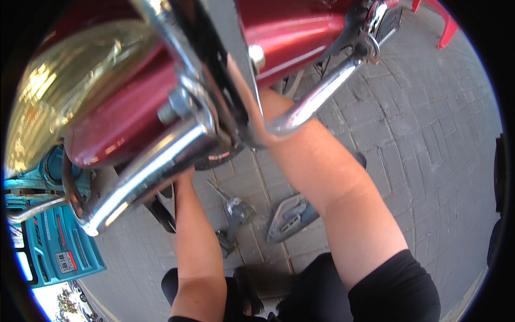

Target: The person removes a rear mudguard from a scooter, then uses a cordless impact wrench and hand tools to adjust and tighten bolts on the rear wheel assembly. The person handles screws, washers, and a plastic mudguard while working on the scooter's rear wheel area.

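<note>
Red bodywork fills the upper part of the view and hides both grips behind it; whether either grip is open, closed or holding a part cannot be told. The left forearm rises to the underside of a thick chrome tube, where it passes out of sight. The right forearm passes behind a thinner chrome tube and disappears beneath the bodywork. A dark, glossy bracket stands between the two tubes. A silver nut sits at the thick tube's upper end. To the left is a shiny, yellowish rounded cover.

Below, on grey paving, a metal part with a thin rod lies between the forearms. A grey slotted piece lies just beside it, partly covered by the right forearm. A teal vehicle stands at lower left; a red plastic leg shows at upper right.
</note>
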A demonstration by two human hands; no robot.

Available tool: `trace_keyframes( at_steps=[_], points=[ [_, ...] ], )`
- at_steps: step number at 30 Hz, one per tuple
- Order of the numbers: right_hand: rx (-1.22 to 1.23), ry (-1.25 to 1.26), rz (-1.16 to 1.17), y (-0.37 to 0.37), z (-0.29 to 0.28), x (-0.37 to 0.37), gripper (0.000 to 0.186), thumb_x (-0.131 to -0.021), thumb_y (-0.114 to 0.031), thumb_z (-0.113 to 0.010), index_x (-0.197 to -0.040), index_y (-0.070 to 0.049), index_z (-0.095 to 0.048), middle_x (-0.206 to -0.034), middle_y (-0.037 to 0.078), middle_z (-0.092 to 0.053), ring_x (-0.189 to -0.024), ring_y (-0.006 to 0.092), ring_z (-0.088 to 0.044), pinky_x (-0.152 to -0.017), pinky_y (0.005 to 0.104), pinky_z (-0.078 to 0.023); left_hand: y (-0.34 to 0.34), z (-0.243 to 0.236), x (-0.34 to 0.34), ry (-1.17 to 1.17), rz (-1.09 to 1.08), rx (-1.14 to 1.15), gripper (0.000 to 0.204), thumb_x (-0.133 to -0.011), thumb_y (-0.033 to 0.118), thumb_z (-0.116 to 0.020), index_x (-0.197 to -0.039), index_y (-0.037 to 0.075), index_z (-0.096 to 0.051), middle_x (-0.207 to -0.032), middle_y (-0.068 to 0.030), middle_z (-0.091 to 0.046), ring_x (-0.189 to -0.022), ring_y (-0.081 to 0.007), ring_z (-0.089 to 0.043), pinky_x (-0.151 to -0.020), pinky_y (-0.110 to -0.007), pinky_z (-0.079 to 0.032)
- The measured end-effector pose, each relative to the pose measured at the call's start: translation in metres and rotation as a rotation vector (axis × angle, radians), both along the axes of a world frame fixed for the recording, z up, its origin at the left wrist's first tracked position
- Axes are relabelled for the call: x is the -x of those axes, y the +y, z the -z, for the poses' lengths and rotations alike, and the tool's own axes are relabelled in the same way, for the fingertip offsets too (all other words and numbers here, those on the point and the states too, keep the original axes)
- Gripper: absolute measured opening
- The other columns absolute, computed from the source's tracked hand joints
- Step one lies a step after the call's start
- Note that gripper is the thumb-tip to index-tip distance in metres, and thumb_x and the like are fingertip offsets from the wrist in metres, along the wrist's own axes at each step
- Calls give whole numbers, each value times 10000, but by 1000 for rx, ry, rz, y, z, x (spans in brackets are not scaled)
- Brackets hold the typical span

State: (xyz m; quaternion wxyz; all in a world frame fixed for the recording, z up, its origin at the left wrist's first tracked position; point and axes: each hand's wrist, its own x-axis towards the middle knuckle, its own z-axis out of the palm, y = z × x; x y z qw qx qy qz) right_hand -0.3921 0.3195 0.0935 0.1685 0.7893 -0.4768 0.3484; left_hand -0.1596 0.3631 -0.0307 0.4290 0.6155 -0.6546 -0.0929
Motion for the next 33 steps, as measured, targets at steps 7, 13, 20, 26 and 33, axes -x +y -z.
trace_keyframes(
  at_steps=[7, 13, 20, 26, 33],
  points=[
    [-20, 13, -49, -5, -8, -6, 261, -797, -174, -607, -1011, -101, -737, -1084, 148, -698, -1085, 305, -645, -924, 426, -502, -18, -6, -20, -260, -238, -298, 685, -836, 239, -739, -1380, -50, -441, -1425, -213, -487, -1300, -340, -486, -1091, -383, -375],
    [-91, 21, -116, 6, 4, -24, 255, -796, -174, -608, -1001, -98, -739, -1078, 152, -699, -1078, 306, -648, -921, 426, -504, -10, 5, -28, 283, 99, 66, 633, -822, 202, -760, -1331, -52, -483, -1384, -175, -518, -1255, -307, -514, -1073, -375, -389],
    [-263, 82, -394, 43, 23, -64, 250, -795, -174, -608, -990, -94, -742, -1071, 156, -701, -1070, 307, -652, -917, 426, -507, 22, 6, -7, 250, -64, -213, 903, -642, 124, -898, -1377, -79, -414, -1396, -164, -489, -1280, -284, -471, -1090, -337, -353],
    [-237, 94, -374, 29, 29, -63, 254, -783, -176, -619, -990, -90, -739, -1066, 158, -699, -1065, 312, -651, -912, 430, -507, -6, -8, 0, 297, 144, 4, 734, -666, 86, -866, -1288, -77, -513, -1301, -177, -574, -1177, -266, -545, -1026, -349, -406],
    [-131, 50, -256, 16, 21, -45, 277, -757, -181, -644, -1002, -83, -730, -1062, 161, -695, -1060, 324, -645, -905, 439, -507, -7, -17, 13, 378, 97, 4, 741, -644, 71, -897, -1274, -71, -533, -1252, -157, -605, -1148, -246, -553, -1019, -332, -404]
  ],
)
